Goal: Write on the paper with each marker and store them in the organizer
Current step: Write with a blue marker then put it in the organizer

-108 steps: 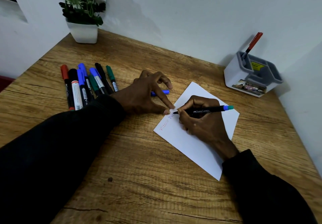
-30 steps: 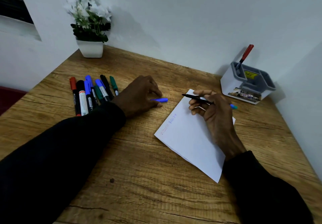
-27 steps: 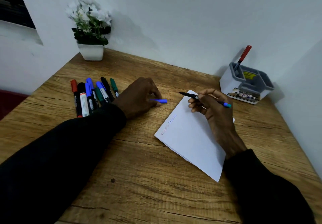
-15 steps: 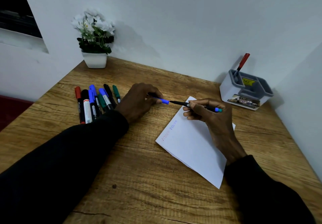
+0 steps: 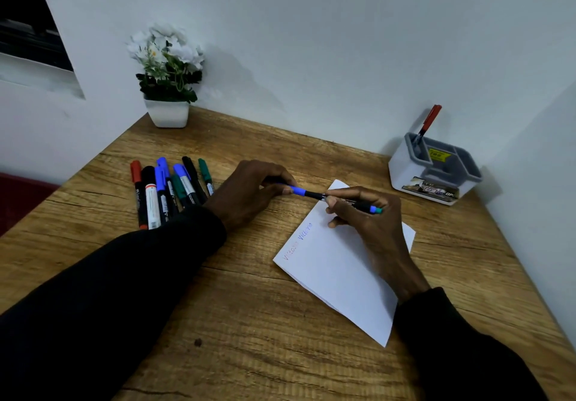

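We list one sheet of white paper (image 5: pixel 338 276) lying askew on the wooden table (image 5: pixel 249 322), its far corner pointing toward the organizer (image 5: pixel 414 170). Along its left edge are two handwritten words (image 5: pixel 297 241), the nearer in red and too faint to read, the farther in blue and reading roughly "Victoria". The right hand (image 5: pixel 371 226) rests over the paper's upper part, fingers curled round a black marker (image 5: pixel 350 203) with a blue-green end; the white print on its barrel is too small to read. The left hand (image 5: pixel 251 192), on the bare table just left of the paper, pinches a blue cap (image 5: pixel 296 189) that meets the marker's tip end; we cannot tell how far it is seated. The grey-and-white organizer stands in the far right corner against the wall, with a red marker (image 5: pixel 429 121) leaning in its rear-left compartment, a yellow label (image 5: pixel 438 154) with unreadable print inside, and a front sticker (image 5: pixel 431 189) on which only "OP" is legible. A row of markers (image 5: pixel 168 188), red, black, blue and green, lies at far left, their near ends hidden by the left sleeve (image 5: pixel 124 276); their barrel labels are not readable. A white flower pot (image 5: pixel 167 114) sits at the back left corner. Open table shows between paper and organizer and along the near edge, where the frame cuts it off.
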